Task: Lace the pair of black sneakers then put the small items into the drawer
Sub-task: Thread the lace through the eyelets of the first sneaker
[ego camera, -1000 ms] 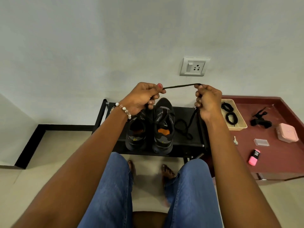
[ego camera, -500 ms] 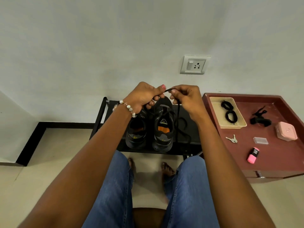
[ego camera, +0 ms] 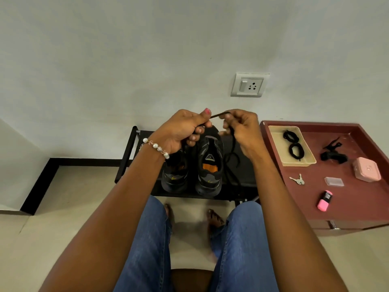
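Pinching a black lace (ego camera: 216, 115) between them, the left hand (ego camera: 185, 131) and right hand (ego camera: 242, 131) hover over the sneakers (ego camera: 208, 163) on the rack (ego camera: 242, 182). Lacing looks barely begun; keys (ego camera: 297, 179), pink case (ego camera: 367, 172) and highlighter (ego camera: 324, 201) wait on the cabinet (ego camera: 357, 203), outside any drawer.
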Demonstrator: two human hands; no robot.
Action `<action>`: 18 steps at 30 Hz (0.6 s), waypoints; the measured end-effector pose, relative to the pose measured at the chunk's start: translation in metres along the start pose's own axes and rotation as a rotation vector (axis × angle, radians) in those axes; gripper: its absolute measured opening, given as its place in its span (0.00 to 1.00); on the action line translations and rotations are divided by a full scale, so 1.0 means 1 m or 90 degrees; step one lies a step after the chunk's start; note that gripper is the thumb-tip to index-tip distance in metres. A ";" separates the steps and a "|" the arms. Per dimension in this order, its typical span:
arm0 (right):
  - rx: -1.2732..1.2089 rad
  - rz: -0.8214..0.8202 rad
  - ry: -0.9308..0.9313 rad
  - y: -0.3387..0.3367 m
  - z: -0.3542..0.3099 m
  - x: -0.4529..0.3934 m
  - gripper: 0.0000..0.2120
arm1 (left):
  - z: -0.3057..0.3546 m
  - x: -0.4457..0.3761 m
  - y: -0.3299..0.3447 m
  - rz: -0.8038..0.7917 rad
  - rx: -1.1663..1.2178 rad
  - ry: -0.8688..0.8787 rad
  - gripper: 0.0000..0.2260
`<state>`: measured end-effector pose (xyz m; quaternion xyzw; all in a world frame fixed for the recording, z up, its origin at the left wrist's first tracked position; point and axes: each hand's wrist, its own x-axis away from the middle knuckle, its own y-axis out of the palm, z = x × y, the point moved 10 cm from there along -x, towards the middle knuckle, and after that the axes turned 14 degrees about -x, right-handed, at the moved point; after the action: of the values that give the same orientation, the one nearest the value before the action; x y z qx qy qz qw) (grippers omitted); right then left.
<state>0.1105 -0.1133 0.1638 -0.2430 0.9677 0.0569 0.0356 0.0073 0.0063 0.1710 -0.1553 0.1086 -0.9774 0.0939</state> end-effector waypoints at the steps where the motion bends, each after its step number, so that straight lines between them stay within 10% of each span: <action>1: -0.007 0.080 0.027 -0.017 0.007 -0.004 0.09 | -0.005 0.002 0.000 -0.027 0.029 -0.006 0.16; 5: 0.158 0.206 0.161 -0.049 0.043 -0.007 0.09 | -0.023 0.010 0.004 -0.114 0.231 -0.046 0.13; 8: 0.423 -0.064 0.094 -0.006 0.041 -0.004 0.27 | -0.033 0.008 0.007 -0.071 0.198 -0.088 0.13; 11: 0.180 -0.320 0.028 0.051 0.028 0.021 0.27 | -0.037 0.006 0.010 -0.031 0.057 -0.119 0.16; 14: -0.003 -0.200 0.036 0.043 0.027 0.018 0.08 | -0.032 0.008 0.016 -0.053 0.084 -0.113 0.17; 18: 0.150 -0.027 0.055 0.007 0.051 0.009 0.10 | -0.018 0.013 0.014 -0.075 0.305 -0.016 0.12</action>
<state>0.1016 -0.1048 0.1129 -0.2594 0.9630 -0.0689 0.0233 -0.0084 -0.0068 0.1544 -0.1471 -0.1367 -0.9770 0.0720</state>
